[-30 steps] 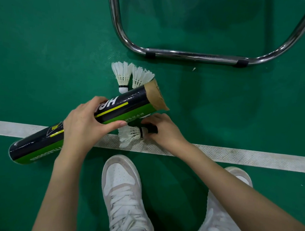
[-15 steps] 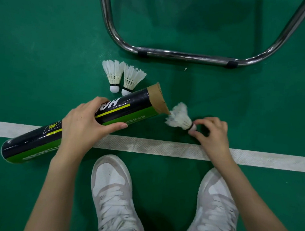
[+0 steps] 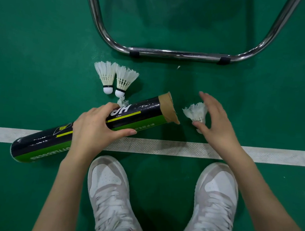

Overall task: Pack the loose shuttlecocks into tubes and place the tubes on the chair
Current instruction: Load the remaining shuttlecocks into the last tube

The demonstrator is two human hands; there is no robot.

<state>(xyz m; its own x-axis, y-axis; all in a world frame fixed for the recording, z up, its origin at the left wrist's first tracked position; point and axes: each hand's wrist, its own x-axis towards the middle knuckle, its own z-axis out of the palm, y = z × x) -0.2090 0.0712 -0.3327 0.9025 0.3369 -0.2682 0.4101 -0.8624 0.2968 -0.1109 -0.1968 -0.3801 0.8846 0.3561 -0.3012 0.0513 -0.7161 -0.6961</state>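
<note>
Black-and-green cardboard tube [image 3: 95, 127], one, lies slanted across the white line [image 3: 163, 147] on the green floor [image 3: 34, 49], brown open mouth at right. Left hand [image 3: 95, 130] grips its middle, fingers curled round it. Shuttlecocks: two [image 3: 106, 77] [image 3: 124, 81] side by side beyond the tube, corks nearest; a feather scrap [image 3: 121, 101] shows behind it. One ruffled shuttlecock [image 3: 196, 112] lies right of the mouth, right hand [image 3: 214, 120] over it, fingers spread; grip cannot tell. Chrome chair frame [image 3: 177, 53] far. Two white shoes [image 3: 111, 194] near.
</note>
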